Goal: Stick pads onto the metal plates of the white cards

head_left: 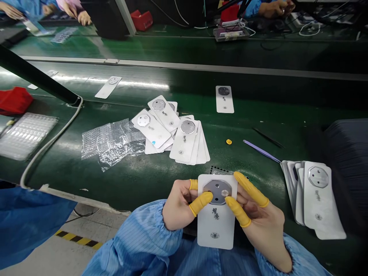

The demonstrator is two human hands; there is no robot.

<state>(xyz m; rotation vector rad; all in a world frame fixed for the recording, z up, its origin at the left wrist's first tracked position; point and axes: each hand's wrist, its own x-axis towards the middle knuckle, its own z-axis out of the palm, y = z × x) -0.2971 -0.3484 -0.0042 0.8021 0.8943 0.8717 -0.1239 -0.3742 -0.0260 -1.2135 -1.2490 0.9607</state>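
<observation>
Bubble wrap (110,142) lies left of fanned covers (172,130) on the table (258,111); yellow cap (229,142), purple tweezers (261,151), another stack (314,195) right.

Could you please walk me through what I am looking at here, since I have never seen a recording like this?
This single picture comes from a camera worn on a person's head, looking down at their own two hands. The left hand and right hand, in blue sleeves with yellow rubber finger covers, hold one white rectangular phone back cover with a round grey camera ring between them. They work at a dark green bench. On it lie a fanned pile of similar white covers, another stack at the right, crumpled clear bubble wrap, a purple thin tool and a small yellow ring. Other people's hands show at the top edge.
</observation>
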